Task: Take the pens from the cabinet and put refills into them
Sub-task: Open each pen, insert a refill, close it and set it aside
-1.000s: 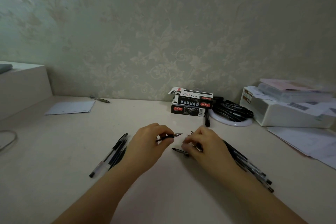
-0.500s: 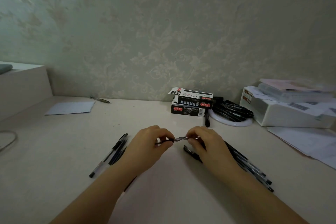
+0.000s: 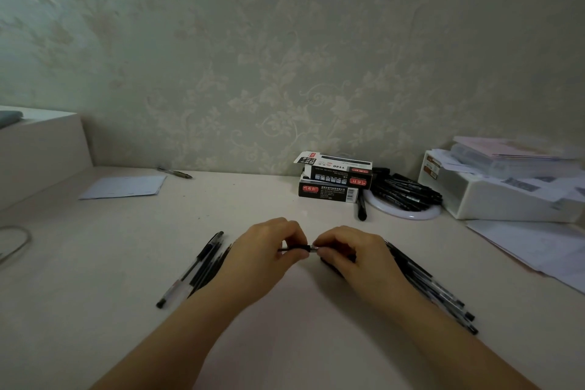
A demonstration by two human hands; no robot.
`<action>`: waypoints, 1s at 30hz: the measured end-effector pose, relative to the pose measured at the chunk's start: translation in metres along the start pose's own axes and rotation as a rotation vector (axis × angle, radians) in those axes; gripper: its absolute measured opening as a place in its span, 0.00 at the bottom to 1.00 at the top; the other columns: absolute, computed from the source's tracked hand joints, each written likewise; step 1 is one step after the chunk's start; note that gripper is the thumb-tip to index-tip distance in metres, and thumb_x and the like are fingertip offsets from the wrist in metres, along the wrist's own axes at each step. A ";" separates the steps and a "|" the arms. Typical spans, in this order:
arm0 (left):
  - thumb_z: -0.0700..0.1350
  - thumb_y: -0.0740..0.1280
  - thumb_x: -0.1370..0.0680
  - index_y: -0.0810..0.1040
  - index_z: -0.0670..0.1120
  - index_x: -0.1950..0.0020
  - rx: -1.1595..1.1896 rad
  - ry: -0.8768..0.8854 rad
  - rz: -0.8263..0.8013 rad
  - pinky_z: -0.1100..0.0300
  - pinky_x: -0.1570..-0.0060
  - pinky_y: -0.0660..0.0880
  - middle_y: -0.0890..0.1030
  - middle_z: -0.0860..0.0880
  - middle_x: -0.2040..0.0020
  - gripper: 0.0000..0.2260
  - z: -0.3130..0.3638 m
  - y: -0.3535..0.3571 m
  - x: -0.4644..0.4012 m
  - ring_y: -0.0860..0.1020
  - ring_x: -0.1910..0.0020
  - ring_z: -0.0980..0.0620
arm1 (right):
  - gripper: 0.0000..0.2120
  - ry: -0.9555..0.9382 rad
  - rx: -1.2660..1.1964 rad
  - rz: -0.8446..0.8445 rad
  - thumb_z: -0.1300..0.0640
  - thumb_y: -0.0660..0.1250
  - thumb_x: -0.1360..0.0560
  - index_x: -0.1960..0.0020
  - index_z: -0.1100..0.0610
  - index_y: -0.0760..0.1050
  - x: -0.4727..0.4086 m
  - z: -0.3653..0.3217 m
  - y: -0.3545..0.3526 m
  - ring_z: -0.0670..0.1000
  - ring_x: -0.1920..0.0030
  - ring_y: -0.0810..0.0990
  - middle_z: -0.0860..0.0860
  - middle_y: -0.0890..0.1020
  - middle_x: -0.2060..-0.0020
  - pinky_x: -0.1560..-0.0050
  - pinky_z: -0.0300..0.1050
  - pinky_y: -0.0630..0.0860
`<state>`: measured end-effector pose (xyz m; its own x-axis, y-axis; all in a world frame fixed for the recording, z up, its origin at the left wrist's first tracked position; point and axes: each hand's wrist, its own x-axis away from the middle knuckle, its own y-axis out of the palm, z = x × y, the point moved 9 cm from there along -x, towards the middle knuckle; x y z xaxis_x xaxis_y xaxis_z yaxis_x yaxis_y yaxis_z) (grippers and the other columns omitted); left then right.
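Pen [image 3: 299, 248] in work: thin, dark barrel, held roughly level just above the tabletop [image 3: 95, 294] near its middle, a small pale metallic bit at its right end; most of it is hidden by fingers, so only a short stretch shows between the two hands. Left hand [image 3: 264, 258] has thumb and fingers curled and pinching the pen's left part; right hand [image 3: 351, 258] has fingertips pinching the pale end, knuckles nearly touching the left hand's. Can't tell whether refill and barrel are seated. More pens, left group [image 3: 193, 269]: clear barrels with dark caps, lying diagonally on the tabletop just beside the left wrist. More pens, right group [image 3: 433, 288]: same type, lying fanned under and beside the right wrist toward the right edge. At the back edge by the wall: two stacked dark boxes [image 3: 332, 182], a white round plate [image 3: 408, 210] piled with dark markers, a white container [image 3: 493, 196] with papers. Sheet of paper [image 3: 123, 187] at back left.
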<state>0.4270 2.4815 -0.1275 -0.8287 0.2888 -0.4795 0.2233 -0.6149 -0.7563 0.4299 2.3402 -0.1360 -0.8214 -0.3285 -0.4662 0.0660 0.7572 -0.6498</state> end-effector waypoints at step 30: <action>0.49 0.64 0.22 0.76 0.49 0.52 -0.205 -0.668 0.335 0.52 0.57 0.76 0.78 0.47 0.54 0.04 -0.109 -0.079 0.027 0.77 0.58 0.47 | 0.02 0.131 0.231 0.098 0.56 0.70 0.24 0.52 0.50 0.81 0.000 0.020 -0.012 0.39 0.61 0.76 0.42 0.79 0.59 0.60 0.28 0.70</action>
<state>0.4432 2.6180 -0.1291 -0.8191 -0.4327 -0.3767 0.5537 -0.4243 -0.7165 0.4403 2.3199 -0.1398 -0.8699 -0.1732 -0.4619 0.2637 0.6281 -0.7321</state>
